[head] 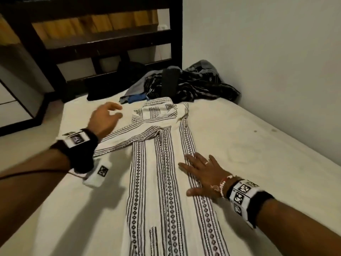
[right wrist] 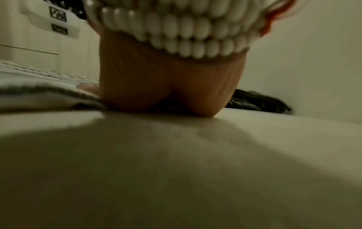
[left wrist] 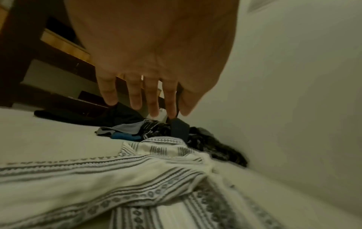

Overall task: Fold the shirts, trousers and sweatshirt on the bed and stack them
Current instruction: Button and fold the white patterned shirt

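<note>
A white shirt (head: 162,182) with dark patterned stripes lies lengthwise on the bed, collar at the far end, its sides folded inward and one sleeve crossing to the left. My right hand (head: 201,174) lies flat with spread fingers on the shirt's right edge. My left hand (head: 108,117) hovers open above the bed just left of the shirt's shoulder, holding nothing. In the left wrist view its straight fingers (left wrist: 135,96) hang over the shirt (left wrist: 121,175). A heap of dark unfolded clothes (head: 184,85) lies at the bed's far end by the wall.
The bed (head: 258,148) has a plain cream sheet with bare room on the right. A white wall (head: 267,52) runs along its right side. A dark wooden frame (head: 103,39) stands beyond the far end. The floor (head: 24,145) lies to the left.
</note>
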